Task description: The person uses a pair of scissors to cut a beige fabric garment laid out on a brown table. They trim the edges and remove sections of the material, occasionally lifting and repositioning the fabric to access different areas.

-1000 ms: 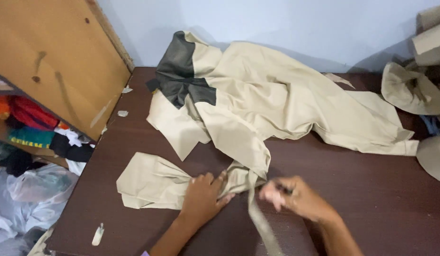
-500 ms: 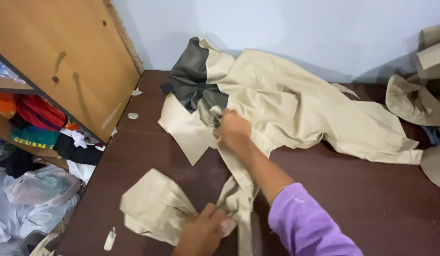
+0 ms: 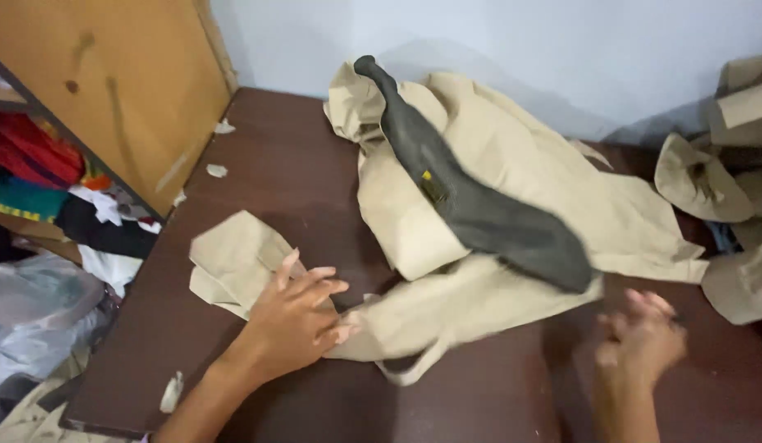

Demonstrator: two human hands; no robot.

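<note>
A beige garment [image 3: 512,205] lies bunched on the dark brown table [image 3: 299,172], with its dark grey lining panel [image 3: 479,205] flipped across the top. My left hand [image 3: 295,316] rests flat with fingers spread on a beige fabric end [image 3: 233,258] at the garment's lower left. My right hand [image 3: 643,340] is blurred in motion at the lower right, just off the garment's edge, and I cannot tell whether it holds anything.
A wooden shelf unit [image 3: 110,90] with folded coloured clothes [image 3: 36,164] stands at the left. More beige fabric pieces [image 3: 717,189] pile up at the right. Small scraps [image 3: 217,170] lie on the table. A plastic bag [image 3: 36,312] sits below left.
The garment was flipped over, so the grey panel now lies diagonally across it. My right hand came back from the garment's middle to the lower right. My left hand stayed on the fabric end.
</note>
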